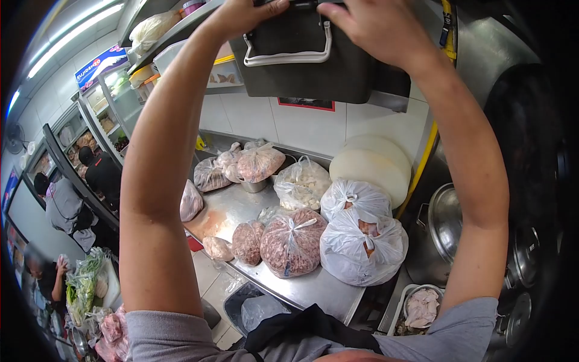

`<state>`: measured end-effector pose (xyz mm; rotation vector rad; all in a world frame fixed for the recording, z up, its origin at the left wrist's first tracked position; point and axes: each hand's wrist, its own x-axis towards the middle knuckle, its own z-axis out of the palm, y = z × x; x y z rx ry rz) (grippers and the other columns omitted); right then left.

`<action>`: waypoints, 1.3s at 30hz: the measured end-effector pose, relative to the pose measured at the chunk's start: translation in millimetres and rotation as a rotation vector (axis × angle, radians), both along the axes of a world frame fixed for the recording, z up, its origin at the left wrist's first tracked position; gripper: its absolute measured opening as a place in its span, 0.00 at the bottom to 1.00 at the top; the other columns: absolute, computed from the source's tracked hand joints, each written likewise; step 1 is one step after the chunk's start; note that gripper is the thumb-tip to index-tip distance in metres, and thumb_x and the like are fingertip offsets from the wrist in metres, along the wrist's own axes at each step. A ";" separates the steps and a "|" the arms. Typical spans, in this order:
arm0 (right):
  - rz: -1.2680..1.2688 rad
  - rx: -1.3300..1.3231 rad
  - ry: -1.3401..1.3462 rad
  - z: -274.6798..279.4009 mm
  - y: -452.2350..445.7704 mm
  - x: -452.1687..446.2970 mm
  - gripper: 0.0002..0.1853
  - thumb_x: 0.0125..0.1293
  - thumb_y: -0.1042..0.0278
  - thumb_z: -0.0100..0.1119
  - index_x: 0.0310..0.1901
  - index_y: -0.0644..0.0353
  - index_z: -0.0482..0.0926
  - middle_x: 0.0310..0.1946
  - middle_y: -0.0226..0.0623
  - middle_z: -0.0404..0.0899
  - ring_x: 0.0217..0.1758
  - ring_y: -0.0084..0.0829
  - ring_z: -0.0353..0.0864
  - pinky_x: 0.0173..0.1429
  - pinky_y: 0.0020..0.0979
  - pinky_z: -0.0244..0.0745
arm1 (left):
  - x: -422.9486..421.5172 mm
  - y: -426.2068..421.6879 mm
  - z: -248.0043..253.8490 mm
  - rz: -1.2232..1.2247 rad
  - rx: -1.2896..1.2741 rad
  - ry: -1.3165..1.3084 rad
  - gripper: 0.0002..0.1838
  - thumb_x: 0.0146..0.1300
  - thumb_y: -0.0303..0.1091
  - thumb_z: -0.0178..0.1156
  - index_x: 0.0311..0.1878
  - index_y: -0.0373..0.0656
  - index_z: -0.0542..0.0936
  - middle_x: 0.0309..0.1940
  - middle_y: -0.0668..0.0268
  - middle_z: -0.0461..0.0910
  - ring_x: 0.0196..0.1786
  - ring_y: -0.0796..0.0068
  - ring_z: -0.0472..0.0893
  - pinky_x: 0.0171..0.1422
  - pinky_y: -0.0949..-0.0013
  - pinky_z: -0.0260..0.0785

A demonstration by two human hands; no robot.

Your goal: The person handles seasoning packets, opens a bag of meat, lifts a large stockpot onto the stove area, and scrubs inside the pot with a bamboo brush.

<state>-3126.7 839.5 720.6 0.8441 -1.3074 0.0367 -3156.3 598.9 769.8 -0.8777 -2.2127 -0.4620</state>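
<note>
Both my arms reach up to a dark grey cooler box (307,69) with a white handle (289,59), high at the shelf. My left hand (247,13) grips its upper left, and the thumb lies along the top front edge. On the upper right, my right hand (383,27) holds it with the thumb pointing inward. The other fingers of both hands are mostly cut off by the top of the view. Below, a steel table (223,211) carries a clear bag of ground meat (294,241), white plastic bags (363,256) and a bag of pale chunks (303,184).
Round white boards (377,166) lean against the wall. Lidded steel pots (446,220) stand at right, above a tub of raw meat (422,306). A lined bin (259,311) sits below the table. People (66,205) stand at left near open fridges (99,114).
</note>
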 end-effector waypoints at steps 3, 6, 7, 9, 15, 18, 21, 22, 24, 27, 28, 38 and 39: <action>-0.235 0.093 -0.084 -4.6 -2.5 -9.6 0.31 0.60 0.52 0.64 0.60 0.63 0.75 0.58 0.47 0.74 0.64 0.45 0.70 0.69 0.44 0.61 | 14.4 2.0 -27.2 0.139 -0.187 0.213 0.48 0.55 0.53 0.70 0.74 0.47 0.57 0.68 0.47 0.60 0.71 0.48 0.57 0.74 0.50 0.50; -0.285 0.137 -0.199 -5.0 4.3 -10.2 0.43 0.57 0.37 0.63 0.66 0.62 0.69 0.66 0.51 0.67 0.71 0.47 0.62 0.74 0.46 0.53 | 21.1 0.1 -47.6 0.263 -0.318 0.393 0.60 0.47 0.56 0.74 0.78 0.47 0.49 0.74 0.45 0.51 0.77 0.42 0.48 0.78 0.45 0.43; -0.269 0.143 -0.207 -8.1 7.9 -16.5 0.43 0.57 0.37 0.63 0.66 0.62 0.69 0.66 0.51 0.67 0.71 0.47 0.62 0.74 0.46 0.53 | 22.5 -1.1 -53.4 0.314 -0.360 0.471 0.63 0.44 0.56 0.76 0.78 0.46 0.48 0.74 0.45 0.51 0.77 0.43 0.49 0.78 0.45 0.45; -0.481 0.149 -0.141 -16.3 4.5 -13.1 0.52 0.55 0.29 0.60 0.71 0.61 0.60 0.70 0.57 0.58 0.76 0.50 0.54 0.78 0.48 0.44 | 22.5 0.8 -57.5 0.377 -0.393 0.454 0.68 0.37 0.54 0.79 0.77 0.41 0.47 0.74 0.43 0.49 0.77 0.42 0.49 0.77 0.44 0.46; -0.386 0.123 -0.026 -22.1 2.9 -40.6 0.38 0.61 0.54 0.65 0.71 0.55 0.63 0.70 0.47 0.64 0.72 0.46 0.63 0.74 0.41 0.58 | 30.5 -9.7 -44.3 0.177 -0.316 0.489 0.44 0.52 0.39 0.68 0.71 0.40 0.60 0.66 0.43 0.66 0.66 0.43 0.69 0.67 0.51 0.65; -0.106 0.204 -0.221 9.6 11.7 -121.2 0.35 0.69 0.57 0.59 0.72 0.61 0.60 0.71 0.44 0.64 0.74 0.35 0.62 0.75 0.35 0.59 | 28.9 -11.2 -30.0 0.047 -0.116 0.413 0.24 0.59 0.36 0.62 0.59 0.43 0.76 0.49 0.46 0.81 0.54 0.47 0.80 0.59 0.52 0.70; -0.161 0.110 -0.199 25.4 -18.6 -98.4 0.29 0.70 0.49 0.51 0.68 0.56 0.66 0.66 0.42 0.70 0.69 0.39 0.67 0.69 0.41 0.63 | 47.0 -7.2 -40.5 0.007 0.060 0.468 0.16 0.61 0.37 0.61 0.51 0.43 0.81 0.43 0.48 0.83 0.51 0.49 0.81 0.56 0.54 0.72; -0.190 0.061 -0.180 24.9 -28.4 -69.2 0.28 0.70 0.45 0.48 0.66 0.52 0.70 0.64 0.41 0.72 0.66 0.42 0.70 0.66 0.45 0.64 | 35.8 -8.3 -32.5 -0.001 0.098 0.455 0.14 0.62 0.37 0.60 0.48 0.44 0.82 0.42 0.49 0.83 0.51 0.50 0.81 0.55 0.55 0.72; -0.271 -0.035 -0.155 18.9 -34.8 -35.7 0.29 0.69 0.37 0.42 0.62 0.44 0.76 0.59 0.40 0.77 0.60 0.49 0.75 0.61 0.53 0.67 | -18.7 -19.6 -1.6 0.136 -0.164 0.674 0.11 0.64 0.37 0.56 0.44 0.45 0.84 0.39 0.53 0.83 0.48 0.53 0.82 0.54 0.57 0.74; -0.434 -0.049 -0.219 22.1 -38.9 -33.5 0.27 0.69 0.40 0.43 0.61 0.44 0.76 0.59 0.40 0.77 0.59 0.50 0.75 0.61 0.52 0.66 | -81.4 -13.4 12.2 0.366 -0.424 0.879 0.13 0.69 0.37 0.49 0.38 0.49 0.84 0.34 0.59 0.81 0.43 0.59 0.82 0.51 0.62 0.76; -0.364 -0.075 -0.276 22.7 -37.6 -44.8 0.26 0.70 0.41 0.42 0.61 0.44 0.76 0.57 0.40 0.79 0.57 0.51 0.75 0.60 0.53 0.66 | -85.9 -10.5 2.1 0.344 -0.339 0.841 0.11 0.67 0.40 0.50 0.45 0.51 0.80 0.43 0.60 0.75 0.50 0.58 0.75 0.56 0.54 0.69; -0.308 -0.028 -0.230 5.8 -18.8 -33.8 0.31 0.72 0.38 0.38 0.68 0.46 0.69 0.57 0.45 0.76 0.58 0.49 0.73 0.62 0.51 0.65 | 298.7 -160.8 -295.4 0.410 0.067 0.257 0.31 0.59 0.29 0.62 0.67 0.51 0.70 0.66 0.60 0.69 0.72 0.52 0.64 0.73 0.38 0.52; -0.259 -0.009 -0.222 -4.2 -17.7 -30.2 0.30 0.72 0.42 0.40 0.69 0.49 0.68 0.59 0.44 0.74 0.61 0.47 0.71 0.63 0.49 0.64 | 351.5 -200.5 -365.3 0.551 0.059 0.038 0.28 0.63 0.31 0.60 0.68 0.50 0.69 0.65 0.57 0.71 0.70 0.51 0.66 0.72 0.47 0.58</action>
